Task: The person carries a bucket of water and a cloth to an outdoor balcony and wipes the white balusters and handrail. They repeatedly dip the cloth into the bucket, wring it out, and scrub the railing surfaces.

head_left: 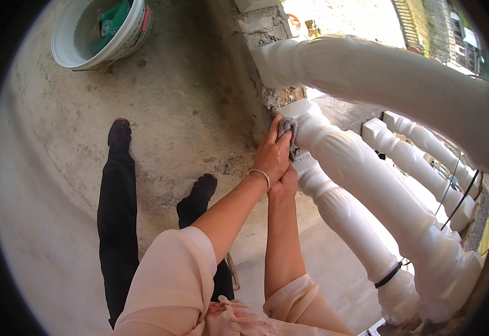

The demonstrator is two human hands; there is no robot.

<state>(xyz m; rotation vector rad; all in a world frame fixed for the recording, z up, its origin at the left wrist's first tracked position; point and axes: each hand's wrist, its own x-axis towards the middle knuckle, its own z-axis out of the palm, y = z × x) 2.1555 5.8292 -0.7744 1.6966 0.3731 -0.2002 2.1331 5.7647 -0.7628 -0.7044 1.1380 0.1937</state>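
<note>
My left hand (pixel 272 154), with a thin bracelet at its wrist, presses a folded grey cloth (pixel 287 128) against the lower end of a white baluster (pixel 353 164). Its fingers lie over the cloth. My right hand (pixel 284 181) is just below, close against the left wrist and beside the base of a second white baluster (pixel 345 218). The right fingers are mostly hidden, so their grip is unclear.
A white bucket (pixel 139 42) of cloudy water, with a green item inside, stands upper left on the concrete floor (pixel 164 105). A rough concrete ledge (pixel 265 25) carries the balusters. A large baluster (pixel 374 63) leans across the upper right. A black tie (pixel 388 275) rings one baluster.
</note>
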